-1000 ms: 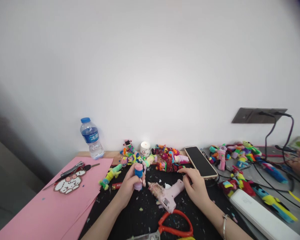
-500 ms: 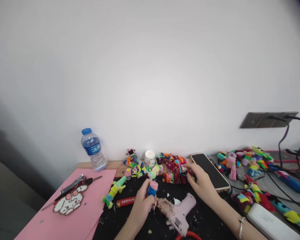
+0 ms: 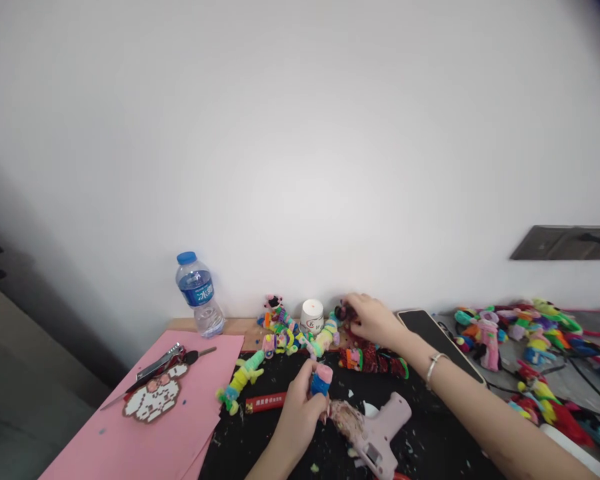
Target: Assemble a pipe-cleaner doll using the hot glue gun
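Observation:
My left hand (image 3: pixel 300 408) is closed around a small pink-and-blue fuzzy pipe-cleaner piece (image 3: pixel 322 379), whose top sticks up above the fingers. Beyond it, close to the wall, my right hand (image 3: pixel 373 321) has its fingers curled on a dark fuzzy pipe-cleaner piece (image 3: pixel 347 311), mostly hidden by the fingers. A dark red sparkly pipe-cleaner figure (image 3: pixel 375 361) lies below that hand. Just left of the right hand are a white paper cup (image 3: pixel 313 315) and several colourful pipe-cleaner figures (image 3: pixel 281 331). A pink glue gun (image 3: pixel 380 430) with a crusted nozzle lies beside my left hand.
A water bottle (image 3: pixel 199 293) stands against the wall. Pink sheets (image 3: pixel 145 440) at left carry nail clippers (image 3: pixel 155 367) and a dog-shaped bead piece (image 3: pixel 155 399). A red strip (image 3: pixel 266 402) lies on the black mat. Right are a phone (image 3: pixel 437 340) and more fuzzy figures (image 3: pixel 525 327).
My right hand has moved left and farther back, from the red pile to beside the cup, its fingers now curled. My left hand keeps its hold. The view has shifted slightly left.

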Motion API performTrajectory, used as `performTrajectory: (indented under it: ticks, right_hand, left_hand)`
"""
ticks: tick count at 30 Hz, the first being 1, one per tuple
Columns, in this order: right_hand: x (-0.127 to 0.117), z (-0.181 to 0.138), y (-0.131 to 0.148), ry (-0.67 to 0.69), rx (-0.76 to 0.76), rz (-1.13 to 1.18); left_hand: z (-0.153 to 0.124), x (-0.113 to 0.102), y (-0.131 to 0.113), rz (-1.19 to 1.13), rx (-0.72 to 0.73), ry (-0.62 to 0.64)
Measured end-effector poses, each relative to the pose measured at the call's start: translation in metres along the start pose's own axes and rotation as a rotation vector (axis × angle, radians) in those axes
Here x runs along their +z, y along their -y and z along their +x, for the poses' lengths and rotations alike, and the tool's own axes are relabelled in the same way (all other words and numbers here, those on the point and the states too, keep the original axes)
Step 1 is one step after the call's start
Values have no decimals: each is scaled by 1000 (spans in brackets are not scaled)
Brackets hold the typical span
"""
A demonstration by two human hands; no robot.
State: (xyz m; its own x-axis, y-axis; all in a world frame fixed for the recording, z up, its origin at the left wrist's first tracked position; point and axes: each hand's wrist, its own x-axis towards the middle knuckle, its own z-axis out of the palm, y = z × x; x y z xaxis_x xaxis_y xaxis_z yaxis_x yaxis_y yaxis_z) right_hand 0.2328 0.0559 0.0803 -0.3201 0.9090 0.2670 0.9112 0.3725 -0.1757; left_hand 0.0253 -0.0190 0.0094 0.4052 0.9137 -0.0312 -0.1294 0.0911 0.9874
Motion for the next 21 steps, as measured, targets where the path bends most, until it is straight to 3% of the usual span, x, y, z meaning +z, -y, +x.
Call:
performTrajectory:
  ticks: [7,12,17,21]
  right_hand:
    - [-45,-8,-36,-86,127,198]
    - [-64,-17,-43,-126,145,119]
    - [-55,-25,-38,-5,140,-217]
    - [-31,-35,-32,103,79,-237]
  left_hand:
    - [0,0,-1,5,5,-15]
    - [-1,-1,0,5,1,-8]
    - [-2,-1,-1,7,-5,-7]
    - [-1,0,-3,-8,-6,-9]
